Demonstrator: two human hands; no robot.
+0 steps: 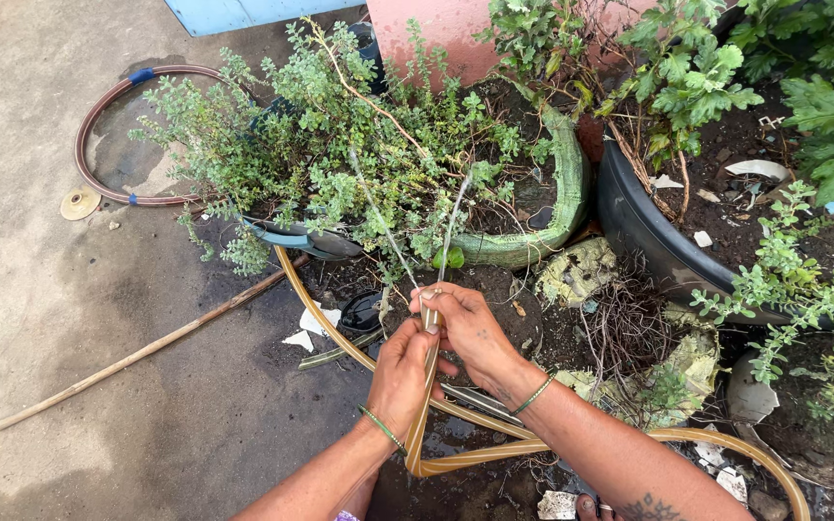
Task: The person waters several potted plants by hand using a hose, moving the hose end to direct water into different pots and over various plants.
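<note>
Here both hands hold the hose [433,381] low in the scene's middle, the left hand [400,374] clenched around its bent shaft and the right hand [470,328] pinching its tip, and the tubing looks light, springy, kink-prone, likely wet-slick.

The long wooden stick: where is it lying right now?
In the head view, the wooden stick lies slantwise on the wet concrete ground at lower left, left of both hands, its upper end beside the yellowish hose under the leafy potted plant.
</note>
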